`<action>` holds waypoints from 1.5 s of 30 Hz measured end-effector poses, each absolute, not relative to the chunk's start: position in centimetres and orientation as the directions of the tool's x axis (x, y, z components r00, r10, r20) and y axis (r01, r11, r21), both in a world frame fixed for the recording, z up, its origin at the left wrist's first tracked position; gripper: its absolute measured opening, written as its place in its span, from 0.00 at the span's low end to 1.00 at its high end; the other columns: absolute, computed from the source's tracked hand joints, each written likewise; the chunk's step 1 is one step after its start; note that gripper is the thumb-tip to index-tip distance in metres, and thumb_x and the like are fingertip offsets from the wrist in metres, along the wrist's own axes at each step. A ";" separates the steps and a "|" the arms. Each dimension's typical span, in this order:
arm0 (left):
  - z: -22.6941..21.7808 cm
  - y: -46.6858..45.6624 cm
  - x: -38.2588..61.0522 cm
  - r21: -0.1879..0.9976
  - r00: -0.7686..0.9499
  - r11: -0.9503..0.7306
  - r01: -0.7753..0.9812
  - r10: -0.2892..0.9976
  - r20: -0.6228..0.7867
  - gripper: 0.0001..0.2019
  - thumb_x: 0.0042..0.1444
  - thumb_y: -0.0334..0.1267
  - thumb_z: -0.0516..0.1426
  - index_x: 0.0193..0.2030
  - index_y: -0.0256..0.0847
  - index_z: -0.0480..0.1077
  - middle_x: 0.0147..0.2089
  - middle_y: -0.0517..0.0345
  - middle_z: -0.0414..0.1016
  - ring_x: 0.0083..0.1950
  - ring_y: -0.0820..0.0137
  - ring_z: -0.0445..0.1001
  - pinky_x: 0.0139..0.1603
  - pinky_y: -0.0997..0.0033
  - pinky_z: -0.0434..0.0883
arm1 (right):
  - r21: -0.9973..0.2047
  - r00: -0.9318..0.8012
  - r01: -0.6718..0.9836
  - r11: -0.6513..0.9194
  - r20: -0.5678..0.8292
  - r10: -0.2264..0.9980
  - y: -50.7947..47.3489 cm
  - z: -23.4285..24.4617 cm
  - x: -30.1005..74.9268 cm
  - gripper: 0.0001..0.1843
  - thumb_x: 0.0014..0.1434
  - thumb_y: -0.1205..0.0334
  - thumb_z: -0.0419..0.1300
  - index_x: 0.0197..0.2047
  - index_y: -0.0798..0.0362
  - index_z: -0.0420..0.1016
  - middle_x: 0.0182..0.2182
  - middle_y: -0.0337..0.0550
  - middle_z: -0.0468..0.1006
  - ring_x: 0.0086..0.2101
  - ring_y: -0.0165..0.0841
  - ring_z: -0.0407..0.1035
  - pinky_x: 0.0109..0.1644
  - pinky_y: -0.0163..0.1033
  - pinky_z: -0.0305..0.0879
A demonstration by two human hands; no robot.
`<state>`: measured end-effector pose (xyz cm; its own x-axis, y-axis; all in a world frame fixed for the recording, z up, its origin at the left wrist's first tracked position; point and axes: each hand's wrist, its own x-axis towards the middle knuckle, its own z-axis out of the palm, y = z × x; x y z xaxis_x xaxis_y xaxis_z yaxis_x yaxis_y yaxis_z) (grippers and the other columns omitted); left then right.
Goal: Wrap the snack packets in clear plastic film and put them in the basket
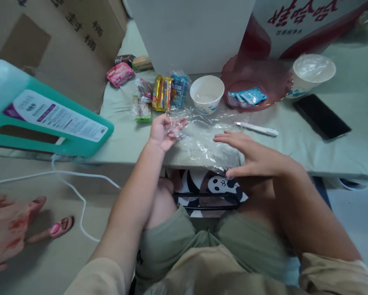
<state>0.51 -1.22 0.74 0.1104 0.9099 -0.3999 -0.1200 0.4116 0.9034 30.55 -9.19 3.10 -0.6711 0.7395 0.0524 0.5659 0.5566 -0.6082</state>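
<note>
A sheet of clear plastic film [202, 139] lies crumpled at the near edge of the pale green table [340, 151]. My left hand [163, 131] is curled, its fingers pinching a bunched corner of the film. Over the film's right part my right hand [251, 153] lies flat with fingers stretched out, pressing on it. A white paper bowl [206, 93] stands just behind the film.
Snack packets [162, 93] and a pink packet [120, 73] lie at the back left. A white pen-like stick [256, 128], blue sachets [247, 96], a film-covered cup [312, 73] and a black phone [321, 116] sit to the right. A teal container [48, 119] juts in at left. Someone's feet in pink sandals [51, 227] are on the floor.
</note>
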 end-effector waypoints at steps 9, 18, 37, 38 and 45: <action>-0.3 -2.8 -0.2 0.895 -0.065 0.444 0.052 0.895 -0.441 0.08 0.48 0.42 0.59 0.26 0.42 0.67 0.38 0.49 0.82 0.36 0.67 0.80 0.25 0.70 0.62 | -0.453 -0.416 0.813 0.366 -0.011 0.909 -14.5 -3.9 30.3 0.22 0.59 0.61 0.64 0.57 0.43 0.78 0.72 0.48 0.64 0.74 0.59 0.50 0.72 0.77 0.45; 0.1 -4.4 -4.5 0.801 0.065 -0.034 0.598 0.998 -0.007 0.24 0.53 0.53 0.61 0.51 0.39 0.76 0.59 0.42 0.79 0.60 0.53 0.77 0.62 0.53 0.73 | -0.958 0.122 0.241 0.157 0.191 0.974 -14.5 -4.6 30.3 0.14 0.61 0.48 0.62 0.32 0.48 0.70 0.32 0.42 0.84 0.42 0.43 0.81 0.49 0.50 0.75; 0.7 -6.0 1.7 0.952 0.037 0.299 0.066 0.953 -0.302 0.06 0.55 0.38 0.61 0.33 0.42 0.68 0.29 0.63 0.75 0.26 0.77 0.73 0.25 0.79 0.64 | -0.990 0.461 0.119 -0.079 -0.015 0.887 -12.6 -4.7 31.6 0.22 0.54 0.42 0.67 0.40 0.48 0.69 0.20 0.30 0.73 0.16 0.26 0.65 0.20 0.33 0.61; 0.4 -5.9 1.9 0.949 -0.003 0.304 0.086 0.952 -0.305 0.05 0.56 0.37 0.60 0.34 0.42 0.68 0.27 0.64 0.72 0.22 0.78 0.69 0.23 0.79 0.60 | -0.987 0.460 0.135 -0.092 -0.020 0.888 -12.6 -4.7 31.6 0.21 0.54 0.43 0.67 0.41 0.48 0.69 0.20 0.30 0.73 0.16 0.26 0.64 0.20 0.33 0.60; -1.2 -4.7 2.3 0.805 -0.068 0.160 0.571 0.987 -0.148 0.04 0.61 0.36 0.57 0.35 0.41 0.72 0.19 0.64 0.66 0.22 0.72 0.66 0.28 0.72 0.61 | -0.900 0.481 0.400 -0.175 0.043 0.876 -13.4 -4.6 31.9 0.18 0.60 0.52 0.61 0.51 0.48 0.71 0.23 0.33 0.77 0.17 0.30 0.65 0.26 0.41 0.67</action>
